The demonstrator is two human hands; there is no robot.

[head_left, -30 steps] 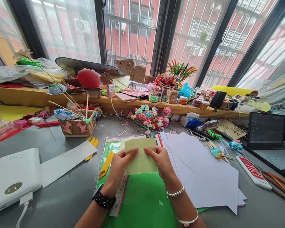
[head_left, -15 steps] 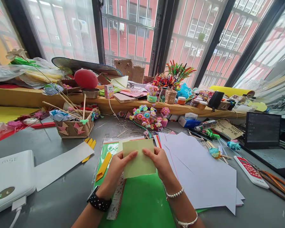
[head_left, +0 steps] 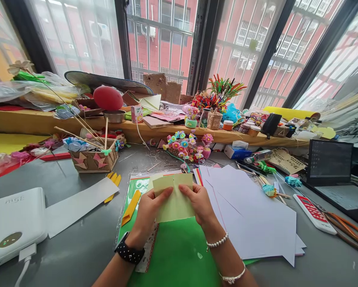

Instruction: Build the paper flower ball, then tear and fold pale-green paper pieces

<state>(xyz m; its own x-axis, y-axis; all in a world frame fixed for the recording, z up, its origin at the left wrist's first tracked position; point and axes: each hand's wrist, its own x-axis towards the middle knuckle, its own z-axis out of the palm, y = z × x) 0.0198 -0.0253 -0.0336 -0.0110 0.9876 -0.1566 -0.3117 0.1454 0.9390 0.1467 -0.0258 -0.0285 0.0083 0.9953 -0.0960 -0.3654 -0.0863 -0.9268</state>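
Between my two hands is a pale green sheet of paper (head_left: 175, 207), held up above a green plastic-covered sheet (head_left: 181, 255). My left hand (head_left: 150, 209) pinches its left side, thumb on the near face. On the right side my right hand (head_left: 201, 201) grips it the same way. A notch or short tear shows at the middle of the top edge, between the thumbs. Below my left hand lies a patterned ruler (head_left: 147, 251), partly covered by my wrist. A folded yellow paper strip (head_left: 131, 207) rests just left of that hand.
White paper sheets (head_left: 256, 215) lie to the right, with a red-and-white calculator (head_left: 314, 213), scissors (head_left: 349, 231) and a laptop (head_left: 331, 167) beyond. To the left are a white power bank (head_left: 16, 223), a grey-white strip (head_left: 80, 207) and a cardboard basket (head_left: 93, 159). Crocheted flowers (head_left: 184, 145) stand behind.
The paper's top edge now shows a notch or short tear at the middle, and the sheet bends between my thumbs. Both hands keep their grip and have barely moved.
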